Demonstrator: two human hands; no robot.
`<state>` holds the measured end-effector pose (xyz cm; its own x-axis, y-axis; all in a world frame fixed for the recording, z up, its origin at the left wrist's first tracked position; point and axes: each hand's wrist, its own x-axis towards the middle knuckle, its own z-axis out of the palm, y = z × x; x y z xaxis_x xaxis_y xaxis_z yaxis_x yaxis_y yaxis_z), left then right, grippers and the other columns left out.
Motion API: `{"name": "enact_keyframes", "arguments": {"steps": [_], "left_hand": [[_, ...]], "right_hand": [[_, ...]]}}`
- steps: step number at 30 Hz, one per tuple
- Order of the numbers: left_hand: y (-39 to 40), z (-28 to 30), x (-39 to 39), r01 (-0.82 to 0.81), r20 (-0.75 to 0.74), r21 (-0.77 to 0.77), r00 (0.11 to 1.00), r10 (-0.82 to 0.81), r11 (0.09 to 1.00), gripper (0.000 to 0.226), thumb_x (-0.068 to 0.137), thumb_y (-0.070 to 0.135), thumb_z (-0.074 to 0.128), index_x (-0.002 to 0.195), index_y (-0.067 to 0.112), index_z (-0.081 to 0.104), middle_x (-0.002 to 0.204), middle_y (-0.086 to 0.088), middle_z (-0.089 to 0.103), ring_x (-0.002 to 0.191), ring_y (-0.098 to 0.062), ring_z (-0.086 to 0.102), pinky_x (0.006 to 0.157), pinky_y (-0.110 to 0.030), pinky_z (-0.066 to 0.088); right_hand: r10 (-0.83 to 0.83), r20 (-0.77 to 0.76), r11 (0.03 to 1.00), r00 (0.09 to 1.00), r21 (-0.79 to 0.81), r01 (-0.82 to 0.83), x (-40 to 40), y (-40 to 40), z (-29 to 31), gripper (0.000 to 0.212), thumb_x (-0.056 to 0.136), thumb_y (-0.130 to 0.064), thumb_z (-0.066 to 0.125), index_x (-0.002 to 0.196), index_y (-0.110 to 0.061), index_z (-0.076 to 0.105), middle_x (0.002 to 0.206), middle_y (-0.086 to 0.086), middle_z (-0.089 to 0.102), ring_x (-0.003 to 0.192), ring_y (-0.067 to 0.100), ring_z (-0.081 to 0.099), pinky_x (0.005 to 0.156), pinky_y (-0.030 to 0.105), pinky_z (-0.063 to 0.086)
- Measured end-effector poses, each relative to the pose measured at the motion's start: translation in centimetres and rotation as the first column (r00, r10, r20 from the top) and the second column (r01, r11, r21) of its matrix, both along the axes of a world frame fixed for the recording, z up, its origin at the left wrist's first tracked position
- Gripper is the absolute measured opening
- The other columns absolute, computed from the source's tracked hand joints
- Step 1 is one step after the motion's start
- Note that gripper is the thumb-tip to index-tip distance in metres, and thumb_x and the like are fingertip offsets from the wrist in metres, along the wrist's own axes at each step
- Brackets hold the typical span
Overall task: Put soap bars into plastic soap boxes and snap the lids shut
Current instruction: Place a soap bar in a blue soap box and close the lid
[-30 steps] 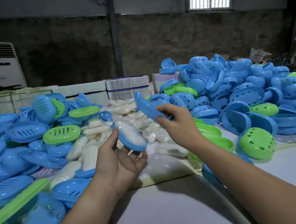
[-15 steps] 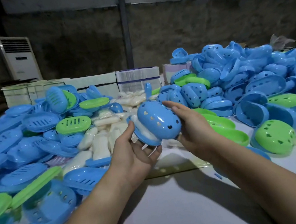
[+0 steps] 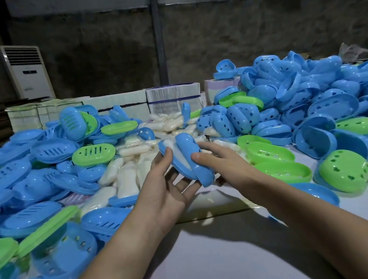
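A blue soap box (image 3: 190,160) is held on edge between both hands above the table's middle. A white wrapped soap bar (image 3: 171,146) shows in the gap between its two halves. My left hand (image 3: 165,185) cradles the lower half from the left, thumb on its rim. My right hand (image 3: 224,164) grips the upper half from the right, thumb pressed on its side. A heap of white wrapped soap bars (image 3: 132,171) lies just behind the hands.
Blue and green box halves (image 3: 45,171) are piled at the left, and a taller blue heap (image 3: 317,103) rises at the right. A green perforated half (image 3: 344,170) lies at the right. Stacked white cartons (image 3: 171,98) stand at the back. The white table surface (image 3: 222,266) runs toward me.
The right hand brought the blue lid down over the soap-filled base in the left hand. The two halves now sit nearly together, turned on edge. The camera view tilted slightly.
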<state>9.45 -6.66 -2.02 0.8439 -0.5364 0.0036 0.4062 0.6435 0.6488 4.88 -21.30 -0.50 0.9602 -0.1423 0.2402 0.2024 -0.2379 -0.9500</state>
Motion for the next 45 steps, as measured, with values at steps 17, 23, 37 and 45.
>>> {"name": "enact_keyframes", "arguments": {"steps": [17, 23, 37, 45], "left_hand": [[0.0, -0.1, -0.4, -0.126, 0.214, 0.124, 0.972, 0.098, 0.984, 0.070, 0.070, 0.030, 0.079, 0.137, 0.035, 0.057, 0.117, -0.007, 0.076, 0.105, -0.026, 0.075, 0.072, -0.041, 0.063], [0.0, -0.3, -0.4, -0.129, 0.277, 0.144, 0.957, 0.085, 0.981, 0.071, 0.072, 0.029, 0.080, 0.138, 0.036, 0.055, 0.117, -0.006, 0.076, 0.107, -0.027, 0.074, 0.081, -0.044, 0.063], [0.3, -0.2, -0.7, -0.152, 0.418, 0.211, 0.907, 0.051, 0.966, 0.059, 0.080, 0.028, 0.076, 0.135, 0.030, 0.054, 0.117, -0.012, 0.075, 0.107, -0.027, 0.074, 0.076, -0.036, 0.062], [0.5, -0.2, -0.9, -0.143, 0.481, 0.242, 0.876, 0.009, 0.960, 0.064, 0.075, 0.030, 0.078, 0.134, 0.028, 0.053, 0.118, -0.013, 0.075, 0.106, -0.025, 0.074, 0.083, -0.039, 0.062]], "right_hand": [[-0.032, 0.175, 0.992, 0.984, 0.122, 0.010, 0.0, 0.1, 0.1, 0.029, 0.080, -0.042, 0.073, 0.106, -0.051, 0.062, 0.080, -0.012, 0.065, 0.069, -0.002, 0.065, 0.052, 0.015, 0.047], [-0.033, 0.165, 0.996, 0.986, 0.086, 0.019, 0.1, 0.1, -0.3, 0.051, 0.083, -0.042, 0.074, 0.131, -0.036, 0.058, 0.090, -0.006, 0.067, 0.077, 0.001, 0.067, 0.058, 0.016, 0.048], [0.015, 0.227, 0.996, 0.974, 0.087, -0.036, -0.1, -0.2, -0.3, 0.034, 0.087, -0.027, 0.073, 0.117, -0.039, 0.063, 0.075, -0.012, 0.066, 0.072, 0.002, 0.066, 0.061, 0.017, 0.052], [0.041, 0.221, 0.997, 0.974, 0.057, -0.055, -0.2, -0.8, -0.2, 0.052, 0.075, -0.033, 0.071, 0.126, -0.027, 0.064, 0.067, -0.016, 0.062, 0.069, 0.002, 0.062, 0.060, 0.015, 0.049]]}}
